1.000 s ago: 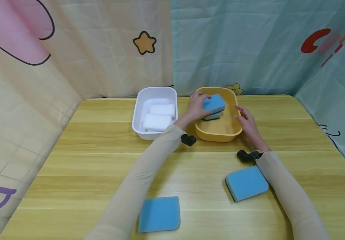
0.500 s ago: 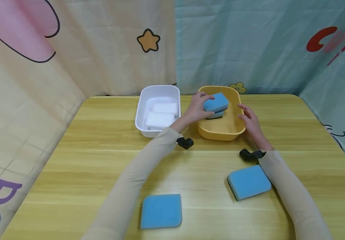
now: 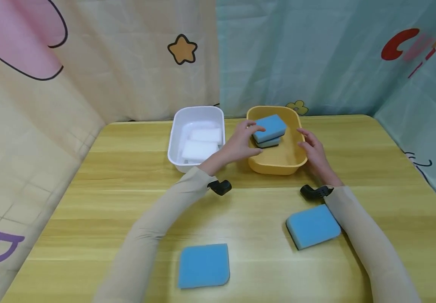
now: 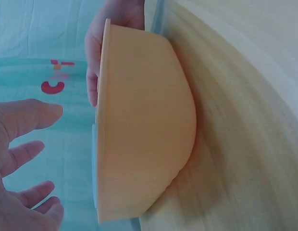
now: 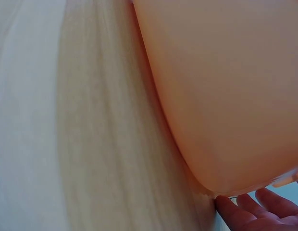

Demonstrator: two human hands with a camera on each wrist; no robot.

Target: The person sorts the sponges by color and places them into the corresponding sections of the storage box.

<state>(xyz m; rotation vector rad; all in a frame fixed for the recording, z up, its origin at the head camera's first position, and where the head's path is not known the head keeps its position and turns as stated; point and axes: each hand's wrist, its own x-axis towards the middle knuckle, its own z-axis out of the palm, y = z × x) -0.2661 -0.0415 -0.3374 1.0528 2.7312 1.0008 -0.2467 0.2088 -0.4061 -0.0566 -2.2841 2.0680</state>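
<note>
Two blue sponges (image 3: 272,125) lie stacked in the left part of a yellow plastic basin (image 3: 278,168). My left hand (image 3: 240,142) hovers over the basin's left rim, fingers spread, thumb clear of the sponges. In the left wrist view the left hand (image 4: 26,166) is loosely spread beside the basin wall (image 4: 144,125), with a strip of blue sponge above the rim. My right hand (image 3: 314,153) holds the basin's right rim, fingertips and thumb tip hooked over it. Its fingers (image 5: 269,204) show only partly at the lower corner of the right wrist view.
A white basin (image 3: 196,111) with white sponges (image 3: 200,150) stands left of the yellow one. Two more blue sponges lie on the wooden table (image 3: 256,235): one (image 3: 204,266) near the front, another (image 3: 312,227) beside my right forearm. Printed curtains (image 3: 127,63) hang behind.
My left hand has let go of the upper blue sponge and drawn slightly back and to the left, its fingers opening. The sponge stays on the stack. The right hand keeps its place.
</note>
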